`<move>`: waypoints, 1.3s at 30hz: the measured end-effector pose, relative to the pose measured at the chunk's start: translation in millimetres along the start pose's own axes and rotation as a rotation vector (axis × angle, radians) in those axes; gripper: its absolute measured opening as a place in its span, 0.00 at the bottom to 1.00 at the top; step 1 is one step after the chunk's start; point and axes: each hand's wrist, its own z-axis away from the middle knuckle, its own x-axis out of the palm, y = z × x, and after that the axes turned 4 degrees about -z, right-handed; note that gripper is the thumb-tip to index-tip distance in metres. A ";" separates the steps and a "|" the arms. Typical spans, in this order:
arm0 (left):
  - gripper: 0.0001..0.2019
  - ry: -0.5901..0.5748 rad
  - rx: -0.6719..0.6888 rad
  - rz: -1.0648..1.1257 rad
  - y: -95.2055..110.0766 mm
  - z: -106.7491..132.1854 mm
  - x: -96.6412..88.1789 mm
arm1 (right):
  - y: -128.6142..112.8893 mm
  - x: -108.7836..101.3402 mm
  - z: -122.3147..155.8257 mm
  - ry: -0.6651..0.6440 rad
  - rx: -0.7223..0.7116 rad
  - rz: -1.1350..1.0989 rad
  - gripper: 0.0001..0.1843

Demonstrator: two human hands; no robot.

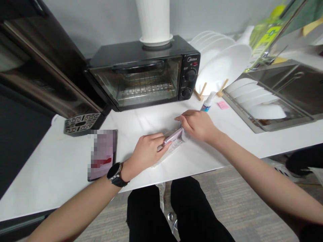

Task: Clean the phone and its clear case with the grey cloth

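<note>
My left hand (148,149), with a black watch on its wrist, is closed around the near end of a slim lilac phone (174,136) tilted up on its long edge. Clear crinkled plastic (168,153) lies under and beside the phone on the white counter. My right hand (196,123) is closed at the phone's far right end, thumb and fingers pinched together; what sits between them is too small and hidden to make out. Behind that hand stands a small white spray bottle (208,101) with a blue label.
A flat dark-edged device (103,154), its face blurred out, lies left on the white counter (141,179). Behind are a black toaster oven (148,75) and a drinks machine's drip tray (82,123). White plates (224,65), a pink note (222,105) and a sink (262,126) are at right.
</note>
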 end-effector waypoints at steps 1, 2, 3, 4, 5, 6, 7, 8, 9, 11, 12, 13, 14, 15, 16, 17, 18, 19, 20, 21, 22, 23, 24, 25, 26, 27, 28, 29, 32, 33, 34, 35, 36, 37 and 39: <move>0.19 0.004 0.007 0.004 -0.9 0.6 0.6 | -9.0 2.0 0.2 0.005 -0.042 -0.008 0.29; 0.18 0.016 0.015 0.007 -2.3 1.2 1.2 | -21.3 4.9 0.1 0.007 -0.092 -0.013 0.28; 0.17 0.033 0.023 0.006 -4.2 1.9 1.7 | -35.3 8.1 -0.3 0.001 -0.146 -0.018 0.27; 0.16 0.050 0.030 0.003 -6.2 2.4 2.0 | -49.0 11.2 -1.3 -0.010 -0.213 -0.042 0.27; 0.15 0.063 0.035 -0.001 -8.2 2.8 2.0 | -60.5 13.7 -2.5 -0.001 -0.243 -0.063 0.26; 0.14 0.070 0.037 -0.007 -9.7 2.9 1.8 | -68.4 15.4 -3.8 0.002 -0.266 -0.076 0.25; 0.13 0.070 0.037 -0.012 -10.6 2.7 1.4 | -71.5 15.9 -5.0 0.003 -0.273 -0.081 0.25; 0.13 0.060 0.033 -0.011 -10.7 2.2 0.8 | -69.6 15.4 -5.9 0.000 -0.263 -0.073 0.26; 0.13 0.042 0.026 -0.005 -10.2 1.6 0.2 | -63.0 14.0 -6.4 -0.009 -0.244 -0.055 0.26; 0.15 0.013 -0.002 0.008 -7.6 0.0 -0.8 | -40.3 9.4 -6.9 -0.023 -0.156 0.001 0.28; 0.18 0.003 -0.018 0.013 -6.0 -0.7 -1.1 | -27.5 6.6 -7.0 -0.024 -0.095 0.029 0.28; 0.20 -0.001 -0.031 0.015 -4.7 -1.2 -1.2 | -16.2 4.0 -7.0 -0.023 -0.032 0.050 0.29; 0.21 0.001 -0.036 0.015 -3.6 -1.4 -1.0 | -8.2 1.8 -6.7 -0.020 0.013 0.060 0.29; 0.21 0.007 -0.032 0.012 -3.1 -1.3 -0.7 | -4.6 0.4 -6.0 -0.017 0.032 0.061 0.29; 0.20 0.009 -0.018 0.010 -3.0 -0.8 -0.1 | -6.1 -0.1 -4.9 -0.014 0.018 0.052 0.29; 0.19 0.009 0.001 0.004 -3.4 -0.1 0.5 | -12.5 0.6 -3.4 -0.016 -0.024 0.038 0.29; 0.18 0.013 0.022 -0.007 -4.4 0.7 1.1 | -22.8 2.4 -1.8 -0.021 -0.081 0.021 0.28; 0.17 0.022 0.040 -0.023 -5.8 1.6 1.7 | -35.5 5.0 -0.5 -0.020 -0.138 0.004 0.27; 0.16 0.033 0.053 -0.040 -7.4 2.3 2.1 | -48.6 7.9 0.3 -0.039 -0.191 -0.015 0.26; 0.16 0.042 0.061 -0.055 -8.9 2.8 2.2 | -60.0 10.5 0.5 -0.029 -0.215 -0.037 0.25; 0.16 0.048 0.064 -0.067 -10.1 3.0 2.2 | -67.9 12.5 0.4 -0.022 -0.229 -0.048 0.24; 0.15 0.051 0.063 -0.074 -10.6 3.0 2.1 | -71.0 13.4 0.2 -0.021 -0.236 -0.051 0.24; 0.15 0.047 0.062 -0.075 -10.3 2.8 1.8 | -68.9 13.1 0.2 -0.022 -0.230 -0.043 0.25; 0.14 0.041 0.063 -0.071 -9.2 2.5 1.4 | -61.9 11.7 0.4 -0.027 -0.211 -0.023 0.25; 0.14 0.037 0.063 -0.063 -7.6 2.0 1.0 | -51.0 9.5 0.6 -0.039 -0.183 0.003 0.26; 0.15 0.035 0.062 -0.050 -5.6 1.4 0.5 | -38.0 6.8 0.4 -0.039 -0.132 0.034 0.27; 0.16 0.036 0.058 -0.034 -3.7 0.7 0.0 | -24.9 3.7 -0.4 -0.039 -0.068 0.061 0.27; 0.17 0.035 0.055 -0.018 -2.1 0.0 -0.5 | -14.0 0.6 -1.8 -0.046 -0.014 0.076 0.28; 0.18 0.028 0.040 0.002 -1.0 -0.6 -1.0 | -8.7 -4.4 -6.3 -0.053 0.062 0.104 0.28; 0.18 0.029 0.041 -0.003 -2.1 -0.3 -0.5 | -17.4 -3.9 -6.9 -0.056 0.036 0.106 0.27; 0.18 0.036 0.043 -0.013 -3.8 0.4 0.3 | -29.6 -2.3 -7.0 -0.054 -0.005 0.106 0.27; 0.17 0.046 0.045 -0.026 -5.9 1.1 1.2 | -43.5 0.0 -7.0 -0.059 -0.068 0.093 0.26; 0.16 0.055 0.049 -0.038 -8.0 1.7 2.1 | -56.6 2.5 -7.0 -0.081 -0.150 0.061 0.27; 0.15 0.060 0.053 -0.049 -9.9 2.2 2.7 | -66.7 4.7 -7.0 -0.068 -0.167 0.045 0.28; 0.14 0.059 0.060 -0.060 -11.3 2.5 3.1 | -71.9 6.9 -6.3 -0.068 -0.190 0.029 0.30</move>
